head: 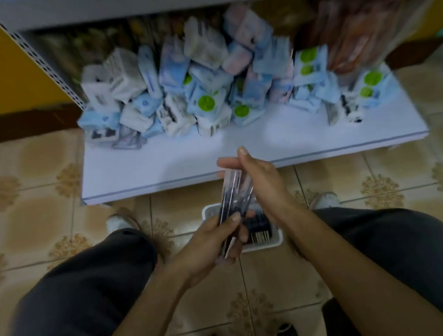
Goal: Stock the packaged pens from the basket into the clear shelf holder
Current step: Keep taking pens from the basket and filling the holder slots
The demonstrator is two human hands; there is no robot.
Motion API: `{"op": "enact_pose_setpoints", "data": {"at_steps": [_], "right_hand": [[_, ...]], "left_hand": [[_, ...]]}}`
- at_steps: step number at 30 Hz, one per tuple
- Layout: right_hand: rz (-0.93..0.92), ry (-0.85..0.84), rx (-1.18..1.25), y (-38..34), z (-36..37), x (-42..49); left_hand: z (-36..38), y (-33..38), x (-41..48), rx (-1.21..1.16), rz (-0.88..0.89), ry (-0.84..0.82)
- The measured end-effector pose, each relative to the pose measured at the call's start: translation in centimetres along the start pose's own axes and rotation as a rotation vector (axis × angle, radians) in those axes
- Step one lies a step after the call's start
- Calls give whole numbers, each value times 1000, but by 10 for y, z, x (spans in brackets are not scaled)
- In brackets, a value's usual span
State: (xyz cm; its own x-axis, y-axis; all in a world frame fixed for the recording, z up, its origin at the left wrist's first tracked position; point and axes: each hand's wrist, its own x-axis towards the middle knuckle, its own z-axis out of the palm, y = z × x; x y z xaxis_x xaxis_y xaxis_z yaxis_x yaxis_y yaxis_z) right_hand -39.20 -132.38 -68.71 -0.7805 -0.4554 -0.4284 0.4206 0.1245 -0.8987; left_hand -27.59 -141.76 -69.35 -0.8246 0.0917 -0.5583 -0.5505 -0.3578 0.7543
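Your left hand [211, 240] grips the near end of a bundle of pens [235, 191], thumb curled over it. Your right hand [260, 183] lies flat along the bundle's far end, fingers straight, thumb up. The pens are held tilted, just above the basket [272, 243]. The basket sits on the floor [39, 187] between your knees, with more pens inside. Beyond it is the low white shelf [187, 166], with blurred packets [206, 87] heaped along its far side.
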Motion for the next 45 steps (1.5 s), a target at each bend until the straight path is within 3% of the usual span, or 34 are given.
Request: {"op": "enact_pose_setpoints", "data": {"at_steps": [2, 7, 10, 16, 23, 33, 38, 40, 42, 45], "right_hand": [[-22, -37, 39, -25, 7, -11], [-65, -312, 27, -67, 21, -40], [-179, -319, -56, -94, 31, -52], [-390, -401, -68, -139, 44, -70], [-514, -490, -38, -184, 53, -82], [-713, -314, -24, -218, 99, -101], [-793, -73, -87, -234, 125, -105], [-783, -100, -119, -240, 134, -104], [-791, -93, -125, -251, 143, -101], [-835, 48, -72, -279, 151, -90]], "left_hand": [[1, 24, -15, 54, 85, 27], [6, 68, -43, 88, 267, 98], [8, 85, -56, -1, 334, 63], [10, 119, -73, 112, 531, 50], [11, 167, -94, 84, 699, 47], [-12, 214, -136, 145, 820, 61], [-31, 229, -147, 204, 864, 86], [-36, 237, -149, 232, 924, 88], [-41, 253, -148, 262, 970, 121], [-55, 281, -141, 290, 1012, 268]]}}
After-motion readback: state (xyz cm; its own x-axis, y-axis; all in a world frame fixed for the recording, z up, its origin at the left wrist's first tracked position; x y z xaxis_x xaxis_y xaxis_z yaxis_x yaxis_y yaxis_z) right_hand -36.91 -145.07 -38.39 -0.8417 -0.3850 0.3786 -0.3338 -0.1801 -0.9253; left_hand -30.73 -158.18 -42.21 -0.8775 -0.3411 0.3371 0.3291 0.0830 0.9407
